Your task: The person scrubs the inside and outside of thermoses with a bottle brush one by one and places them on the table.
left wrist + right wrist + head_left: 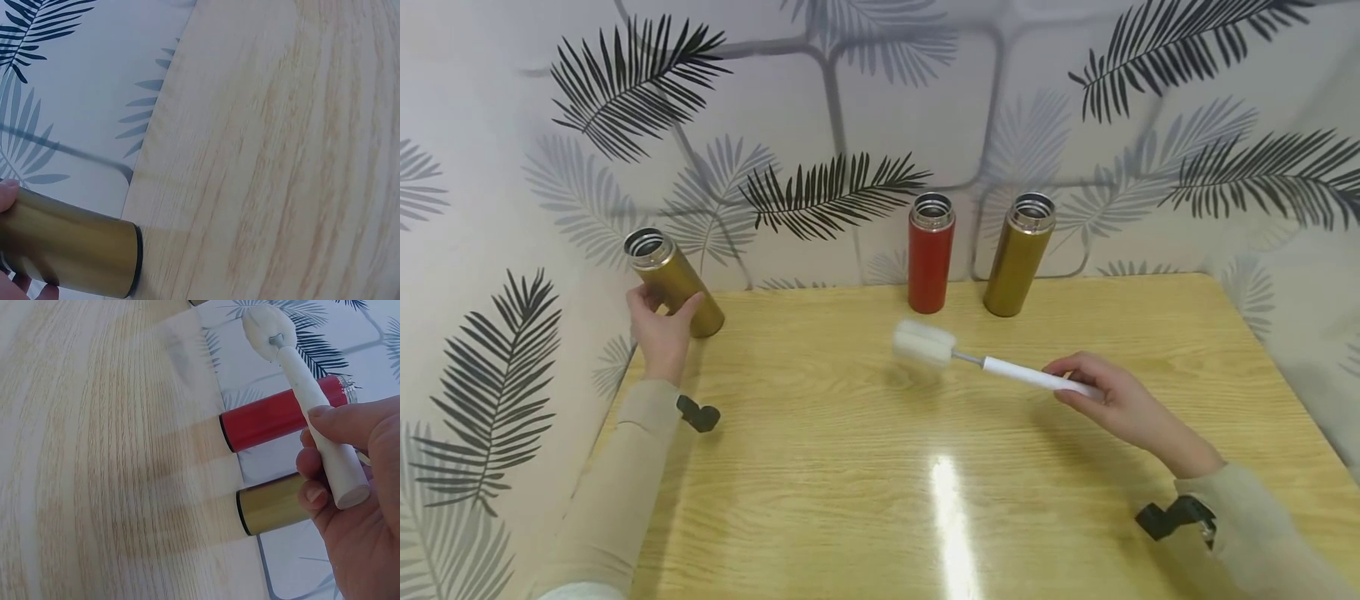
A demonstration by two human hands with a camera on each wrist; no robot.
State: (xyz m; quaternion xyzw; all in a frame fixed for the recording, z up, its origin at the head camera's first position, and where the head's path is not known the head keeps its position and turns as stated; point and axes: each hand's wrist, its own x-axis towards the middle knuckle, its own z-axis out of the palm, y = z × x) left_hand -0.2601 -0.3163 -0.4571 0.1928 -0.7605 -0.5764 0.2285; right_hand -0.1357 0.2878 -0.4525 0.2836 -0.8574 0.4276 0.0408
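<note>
At the left of the head view, we see the left hand (662,337) curled round the left gold bottle (679,279), thumb to its right and fingers to its left, partly hidden behind it; in the left wrist view's lower left corner, the frame cuts off the bottle's mouth and most of the hand. At upper centre of the head view stand the red bottle (929,265) and, just right of it, the right gold bottle (1018,265); in the right wrist view we lose that gold one's top behind the fingers. Right of centre, the brush (1011,371) slants over the table (820,475), its sponge head (923,343) blurred; the right hand (1120,402) pinches the handle (1030,376) between thumb and fingertips.
</note>
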